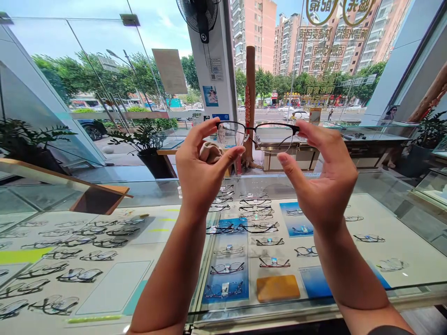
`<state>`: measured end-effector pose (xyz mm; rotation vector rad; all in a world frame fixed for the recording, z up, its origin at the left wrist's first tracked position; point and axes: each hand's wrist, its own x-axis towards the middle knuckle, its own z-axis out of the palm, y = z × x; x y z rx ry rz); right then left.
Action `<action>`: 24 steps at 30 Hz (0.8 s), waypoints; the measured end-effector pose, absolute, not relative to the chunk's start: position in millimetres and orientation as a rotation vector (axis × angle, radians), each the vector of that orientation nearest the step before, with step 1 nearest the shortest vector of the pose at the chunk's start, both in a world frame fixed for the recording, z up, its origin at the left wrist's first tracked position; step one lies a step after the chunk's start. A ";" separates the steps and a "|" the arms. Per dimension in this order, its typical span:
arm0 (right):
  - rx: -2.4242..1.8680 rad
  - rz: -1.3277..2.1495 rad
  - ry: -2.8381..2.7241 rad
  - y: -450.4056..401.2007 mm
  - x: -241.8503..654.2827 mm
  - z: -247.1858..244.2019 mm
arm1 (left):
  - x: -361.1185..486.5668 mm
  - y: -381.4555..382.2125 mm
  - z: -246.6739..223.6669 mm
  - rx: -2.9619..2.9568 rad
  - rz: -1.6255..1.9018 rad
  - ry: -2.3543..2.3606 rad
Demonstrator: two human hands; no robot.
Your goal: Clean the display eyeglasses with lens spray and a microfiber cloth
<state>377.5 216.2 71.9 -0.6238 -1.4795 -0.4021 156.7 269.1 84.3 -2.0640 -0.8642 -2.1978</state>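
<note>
A pair of eyeglasses (256, 126) with a dark upper rim and clear lenses is held up level in front of me, above the glass counter. My left hand (199, 165) grips its left end between fingers and thumb, and a crumpled beige cloth (211, 152) is tucked in the same palm. At the other end, my right hand (323, 172) pinches the frame near the hinge, with the thumb below the right lens. Fingers hide the temples. Through the lenses I see the street and the wooden post behind.
Beneath my arms a glass display counter (370, 204) holds several rows of eyeglasses (226, 268). An orange-brown case (278, 288) lies near its front. A wooden-edged stand (101, 197) is on the left. Beyond are a potted plant (148, 144), a wooden post (250, 83) and a wall fan (199, 16).
</note>
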 end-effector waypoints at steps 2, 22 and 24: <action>-0.625 -0.365 -1.477 216.3 377.1 70.8 | 158.3 271.6 82.8 -2.055 -2.195 -0.829; -0.672 0.106 -1.418 236.2 381.0 64.7 | 172.8 257.0 71.2 -1.756 -2.116 -0.804; -0.677 0.091 -1.406 234.5 380.7 65.4 | 172.9 257.4 70.4 -1.772 -2.134 -0.816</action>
